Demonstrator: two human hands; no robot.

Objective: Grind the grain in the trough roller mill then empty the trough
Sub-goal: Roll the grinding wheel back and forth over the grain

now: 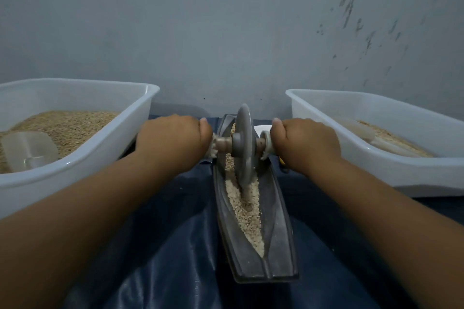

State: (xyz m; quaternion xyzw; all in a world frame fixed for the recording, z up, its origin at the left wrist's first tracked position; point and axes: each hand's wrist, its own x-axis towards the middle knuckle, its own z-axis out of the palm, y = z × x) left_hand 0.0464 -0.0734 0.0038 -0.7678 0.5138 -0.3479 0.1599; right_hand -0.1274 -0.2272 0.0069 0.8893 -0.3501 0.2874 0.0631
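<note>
The trough roller mill sits in the middle of the scene on a dark blue sheet point(160, 246), its long grey trough point(276, 233) running from near to far between two white plastic tubs. The grinding wheel point(244, 143) stands upright on its edge toward the far end of the trough, and the axle through it is gripped on both sides: the left hand point(173, 140) is closed in a fist around the left handle, the right hand point(305, 144) likewise closed around the right handle. Pale, partly crushed grain point(247, 216) lies along the trough's groove on the near side of the wheel, with a furrow pressed through it. The wheel and trough look like cast metal and are judged heavy and rigid, so the wheel is best driven by the two axle ends with even downward weight; the thin disc could tip if one side is pushed harder. For emptying, the trough would probably be taken by both ends or its broad rims and tilted slowly, since loose grain pours suddenly. The left tub point(105, 155) holds whole grain and a clear scoop point(30, 149); the right tub point(376, 173) holds a smaller amount with another scoop point(361, 130). No brand, label or writing can be read anywhere.
</note>
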